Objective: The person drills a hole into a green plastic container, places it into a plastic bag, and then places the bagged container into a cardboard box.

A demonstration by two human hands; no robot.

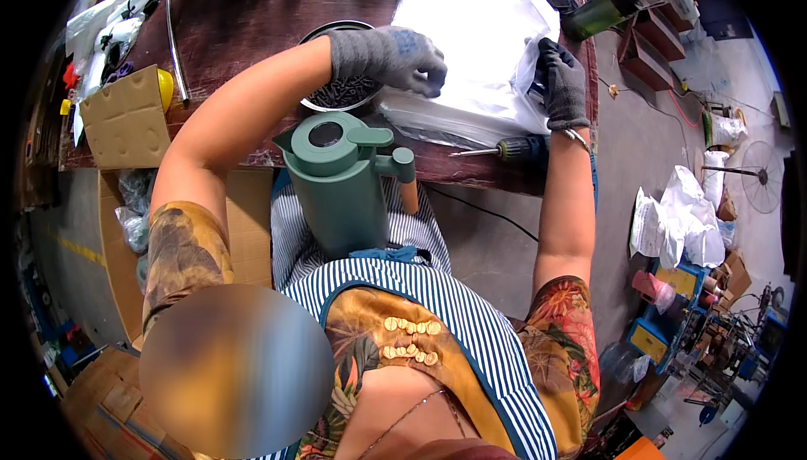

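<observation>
My left hand (410, 63), in a grey knit glove, is over the near left edge of a stack of white plastic bags (466, 38); its fingers are curled, and whether they hold anything is hidden. Fingers bent, my gloved right hand (561, 85) grips the crumpled right edge of a bag. A metal bowl of dark screws (343, 91) lies partly under my left wrist. Close to my body stands a green vacuum jug (340, 189) with its lid on and a handle to the right. A power screwdriver (514, 148) with a long bit rests beside my right wrist.
The dark red table (252, 12) carries a metal rod (176, 38), a cardboard piece (125, 120) and a green bottle (602, 12). An open carton (246, 227) stands below at left. A black cable (485, 211) hangs below the table. Right of it are white sacks (681, 220) and a fan (760, 176).
</observation>
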